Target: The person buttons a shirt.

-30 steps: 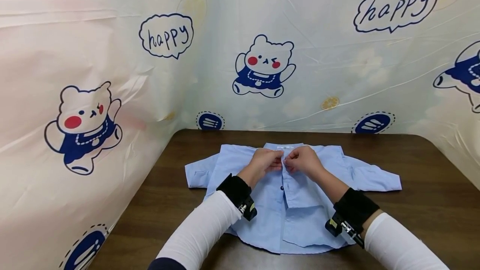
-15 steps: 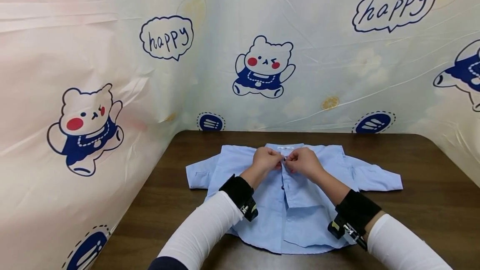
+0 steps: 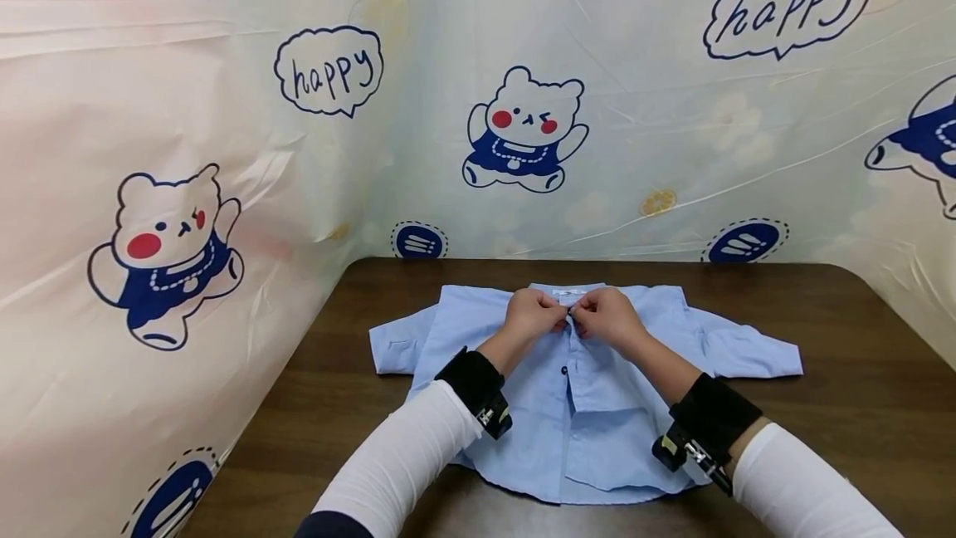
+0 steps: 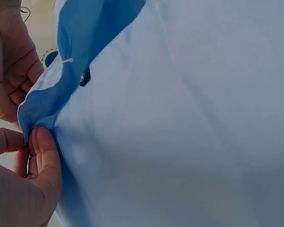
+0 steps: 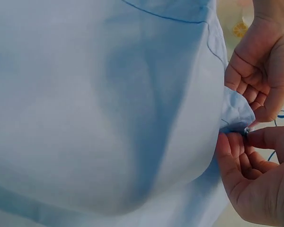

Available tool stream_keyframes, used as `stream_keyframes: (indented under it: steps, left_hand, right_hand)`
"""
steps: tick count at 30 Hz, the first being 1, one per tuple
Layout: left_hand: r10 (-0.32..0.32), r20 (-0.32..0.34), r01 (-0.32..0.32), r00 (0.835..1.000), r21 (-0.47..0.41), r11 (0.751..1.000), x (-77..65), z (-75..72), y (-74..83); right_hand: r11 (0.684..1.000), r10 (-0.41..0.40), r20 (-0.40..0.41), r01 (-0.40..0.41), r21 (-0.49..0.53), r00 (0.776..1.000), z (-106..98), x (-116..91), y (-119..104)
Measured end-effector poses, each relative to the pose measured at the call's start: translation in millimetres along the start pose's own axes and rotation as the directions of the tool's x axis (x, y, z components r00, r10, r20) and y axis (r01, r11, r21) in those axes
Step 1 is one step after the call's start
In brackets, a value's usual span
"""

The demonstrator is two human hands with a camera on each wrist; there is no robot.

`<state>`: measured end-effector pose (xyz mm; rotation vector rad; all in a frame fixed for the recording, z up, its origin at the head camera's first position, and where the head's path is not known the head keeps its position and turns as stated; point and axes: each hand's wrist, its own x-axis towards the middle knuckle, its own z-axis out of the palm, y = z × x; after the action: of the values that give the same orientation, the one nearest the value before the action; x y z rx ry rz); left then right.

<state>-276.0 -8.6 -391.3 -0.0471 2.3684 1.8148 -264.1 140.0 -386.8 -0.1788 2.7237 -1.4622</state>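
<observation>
A light blue short-sleeved shirt (image 3: 515,430) lies spread on the table, collar at the far side. Just below the collar my left hand (image 3: 534,315) pinches the edge of the front opening between thumb and fingers. Close beside it, my right hand (image 3: 608,320) pinches the other front edge. A small dark button (image 5: 246,133) shows at the right thumb tip in the right wrist view; fingers partly cover it. Lower on the front sits another dark button (image 3: 564,370). The left wrist view shows a dark button (image 4: 85,77) beside the lifted, folded front edge.
The brown wooden table (image 3: 859,438) reaches back to a printed curtain (image 3: 635,40) with cartoon bears, which also hangs along the left side. Each wrist carries a black strap with a small camera; the left one (image 3: 478,393) hangs over the shirt.
My left hand has shifted slightly right, nearer the right hand, and its fingers have drawn in. A dark button has come into sight between the fingertips. The shirt's body stays in place.
</observation>
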Motion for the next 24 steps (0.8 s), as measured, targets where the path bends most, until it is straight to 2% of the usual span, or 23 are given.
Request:
stream_keyframes:
  steps: [4,10,14,17,19,22,24]
  left_hand:
    - [0.027,-0.004,-0.027,1.000,0.014,1.000,1.1,-1.0,-1.6]
    - [0.097,-0.029,-0.094,0.995,0.090,0.992,1.7,-0.1,-4.9]
    - [0.128,-0.037,-0.120,0.991,0.166,0.979,2.2,0.4,-6.8]
    - [0.117,-0.012,-0.112,0.993,0.215,0.970,1.4,-2.7,-8.4]
    - [0.118,0.027,-0.121,0.993,0.280,0.952,-0.5,-6.4,-10.1]
    - [0.122,0.118,-0.161,0.985,0.423,0.891,-6.9,-12.4,-14.1]
    - [0.102,0.183,-0.182,0.978,0.495,0.850,-12.5,-14.5,-18.5]
  right_hand:
    - [0.989,0.090,0.060,-0.097,0.115,0.994,-1.3,2.5,0.4]
    - [0.939,0.204,0.169,-0.241,0.246,0.964,-1.4,5.7,-0.1]
    - [0.929,0.216,0.180,-0.259,0.263,0.959,-0.6,5.6,1.2]
    - [0.958,0.190,0.143,-0.215,0.190,0.971,-0.2,2.2,3.3]
    - [0.984,0.139,0.124,-0.151,0.093,0.982,-0.9,-3.1,4.3]
    - [0.995,0.043,0.133,-0.031,-0.090,0.990,-0.4,-15.4,3.7]
    - [0.976,-0.035,0.176,0.071,-0.203,0.984,2.2,-26.0,2.1]
